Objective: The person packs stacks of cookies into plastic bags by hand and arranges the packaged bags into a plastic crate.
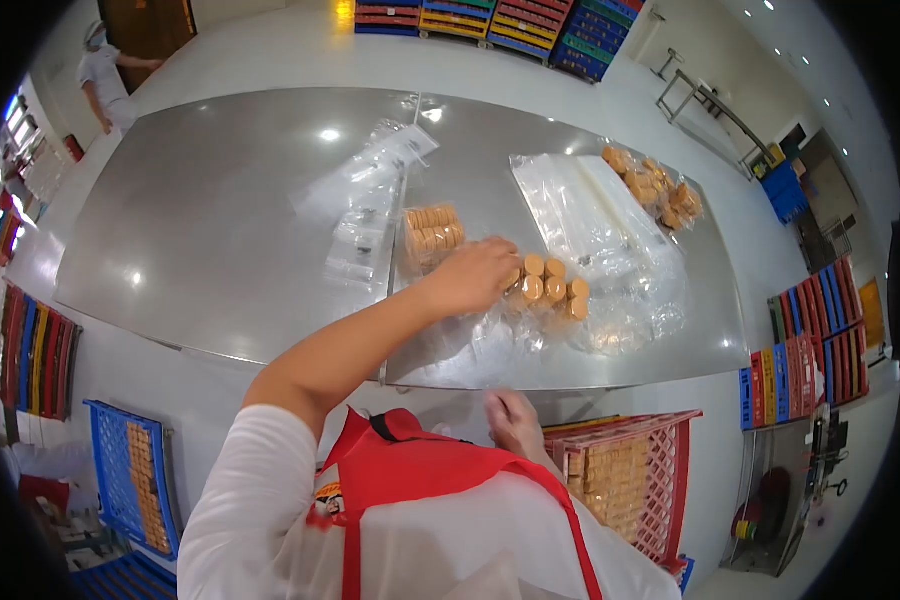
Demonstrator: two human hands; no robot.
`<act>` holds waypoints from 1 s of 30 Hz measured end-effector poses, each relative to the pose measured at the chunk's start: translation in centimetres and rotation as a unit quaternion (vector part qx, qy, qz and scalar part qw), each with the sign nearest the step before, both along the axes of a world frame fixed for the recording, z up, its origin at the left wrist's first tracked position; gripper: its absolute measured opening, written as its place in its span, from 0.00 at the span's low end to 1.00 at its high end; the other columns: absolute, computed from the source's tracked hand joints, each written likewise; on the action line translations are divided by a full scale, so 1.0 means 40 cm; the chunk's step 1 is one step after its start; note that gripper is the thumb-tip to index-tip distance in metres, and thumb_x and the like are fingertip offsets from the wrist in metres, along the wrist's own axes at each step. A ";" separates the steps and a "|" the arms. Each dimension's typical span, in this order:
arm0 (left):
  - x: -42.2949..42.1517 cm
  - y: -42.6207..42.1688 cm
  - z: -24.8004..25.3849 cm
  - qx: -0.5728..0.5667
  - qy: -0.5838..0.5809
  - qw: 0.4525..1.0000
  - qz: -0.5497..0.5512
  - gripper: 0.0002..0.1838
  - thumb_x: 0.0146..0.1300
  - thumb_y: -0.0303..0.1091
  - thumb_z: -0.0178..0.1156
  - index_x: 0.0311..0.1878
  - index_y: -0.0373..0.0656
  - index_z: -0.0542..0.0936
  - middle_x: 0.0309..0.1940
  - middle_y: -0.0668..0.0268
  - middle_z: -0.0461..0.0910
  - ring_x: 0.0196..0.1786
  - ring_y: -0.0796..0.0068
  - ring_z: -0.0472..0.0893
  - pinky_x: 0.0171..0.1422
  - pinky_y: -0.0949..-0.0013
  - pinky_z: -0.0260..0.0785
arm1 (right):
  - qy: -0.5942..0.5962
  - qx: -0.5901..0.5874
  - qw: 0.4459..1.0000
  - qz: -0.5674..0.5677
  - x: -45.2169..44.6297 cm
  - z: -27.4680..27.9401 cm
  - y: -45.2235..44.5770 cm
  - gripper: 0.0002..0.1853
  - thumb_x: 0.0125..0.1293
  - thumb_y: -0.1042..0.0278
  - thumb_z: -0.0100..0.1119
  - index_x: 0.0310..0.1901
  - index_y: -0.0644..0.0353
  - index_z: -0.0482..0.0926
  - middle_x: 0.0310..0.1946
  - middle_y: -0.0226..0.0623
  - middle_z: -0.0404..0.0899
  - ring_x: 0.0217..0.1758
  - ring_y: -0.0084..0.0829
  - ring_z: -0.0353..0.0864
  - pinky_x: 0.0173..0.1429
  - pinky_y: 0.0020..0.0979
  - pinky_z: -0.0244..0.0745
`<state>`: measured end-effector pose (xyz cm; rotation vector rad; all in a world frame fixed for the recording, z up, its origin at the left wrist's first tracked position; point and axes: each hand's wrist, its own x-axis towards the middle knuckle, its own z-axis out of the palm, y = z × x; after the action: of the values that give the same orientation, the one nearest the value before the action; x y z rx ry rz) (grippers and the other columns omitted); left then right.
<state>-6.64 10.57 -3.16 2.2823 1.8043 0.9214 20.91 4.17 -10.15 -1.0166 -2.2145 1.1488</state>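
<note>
The steel table (210,200) spreads wide in front of me, its 2 tops meeting at a seam. On the right-hand top, towards me, lies the clear bag of buns (555,290), and my left hand (478,275) reaches over its left end, fingers bent down onto it, probably to keep the buns from shifting; I cannot tell whether I am pinching plastic or only pressing. My right hand (515,418) hangs by the table edge near my body, fingers curled, and I cannot tell if anything is in it. Just beyond my left wrist sits a neatly rowed pack (433,230), set close, I'd judge, for easy handling. Flat clear sleeves (580,205) lie past the buns, likely for reach; filled packs (655,185) crowd the far right, perhaps out of my arms' way. Below the table, a red crate (673,480) of buns stands at my right and a blue crate (110,460) at my left.
</note>
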 end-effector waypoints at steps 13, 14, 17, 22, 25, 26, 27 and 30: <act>-0.016 0.134 0.032 -0.083 0.245 0.959 -0.115 0.23 0.59 0.29 0.59 0.59 0.44 0.73 0.60 0.58 0.72 0.64 0.55 0.72 0.66 0.54 0.67 | 0.239 -0.300 0.858 -0.343 0.258 -0.026 -0.025 0.10 0.69 0.64 0.59 0.39 0.63 0.79 0.22 0.28 0.72 0.20 0.19 0.67 0.23 0.22 0.61; -0.016 0.130 0.050 -0.084 0.267 0.953 -0.120 0.22 0.57 0.30 0.61 0.58 0.44 0.74 0.57 0.59 0.73 0.62 0.55 0.73 0.64 0.54 0.68 | 0.249 -0.300 0.854 -0.344 0.254 -0.019 -0.029 0.10 0.69 0.64 0.60 0.40 0.64 0.79 0.22 0.29 0.72 0.21 0.19 0.68 0.24 0.22 0.61; -0.002 0.117 0.119 -0.103 0.318 0.934 -0.124 0.21 0.54 0.31 0.65 0.53 0.45 0.76 0.50 0.61 0.76 0.57 0.57 0.75 0.59 0.55 0.70 | 0.209 -0.260 0.887 -0.319 0.259 -0.026 -0.025 0.11 0.69 0.64 0.60 0.41 0.65 0.79 0.23 0.30 0.73 0.22 0.19 0.69 0.26 0.22 0.62; 0.000 0.074 0.240 -0.164 0.157 0.970 -0.085 0.21 0.52 0.32 0.68 0.50 0.43 0.75 0.47 0.59 0.77 0.52 0.57 0.78 0.56 0.59 0.72 | 0.195 -0.225 0.906 -0.301 0.236 0.007 0.012 0.12 0.69 0.63 0.62 0.42 0.66 0.80 0.25 0.28 0.74 0.25 0.19 0.70 0.30 0.22 0.65; 0.035 -0.004 0.318 -0.168 -0.073 0.983 0.029 0.20 0.57 0.33 0.67 0.52 0.41 0.73 0.46 0.60 0.76 0.51 0.63 0.78 0.56 0.62 0.71 | 0.128 -0.049 0.962 -0.235 0.212 0.038 0.067 0.13 0.69 0.63 0.60 0.46 0.65 0.79 0.33 0.32 0.76 0.34 0.23 0.73 0.38 0.27 0.70; 0.046 -0.027 0.309 -0.145 -0.236 0.961 -0.008 0.21 0.59 0.34 0.66 0.53 0.40 0.72 0.46 0.61 0.75 0.51 0.66 0.77 0.56 0.63 0.71 | 0.103 0.029 0.975 -0.195 0.192 0.099 0.084 0.13 0.70 0.64 0.59 0.49 0.65 0.79 0.40 0.36 0.77 0.41 0.28 0.75 0.44 0.32 0.73; 0.059 -0.051 0.296 -0.116 -0.393 0.911 -0.045 0.21 0.61 0.36 0.65 0.53 0.40 0.71 0.46 0.62 0.75 0.51 0.69 0.77 0.56 0.64 0.71 | 0.156 0.017 0.973 -0.167 0.159 0.171 0.088 0.18 0.71 0.62 0.58 0.57 0.63 0.75 0.45 0.38 0.75 0.46 0.30 0.75 0.49 0.33 0.73; 0.126 -0.141 0.269 -0.101 -0.650 0.751 -0.059 0.21 0.65 0.39 0.62 0.56 0.40 0.69 0.46 0.65 0.73 0.51 0.75 0.74 0.56 0.68 0.70 | 0.379 -0.198 0.904 0.008 0.045 0.336 0.099 0.35 0.73 0.51 0.56 0.74 0.57 0.56 0.60 0.41 0.68 0.58 0.32 0.72 0.59 0.34 0.72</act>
<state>-1.59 4.93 7.61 0.9517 0.9656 1.5644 22.73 8.13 3.28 -0.5308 -1.4013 1.6875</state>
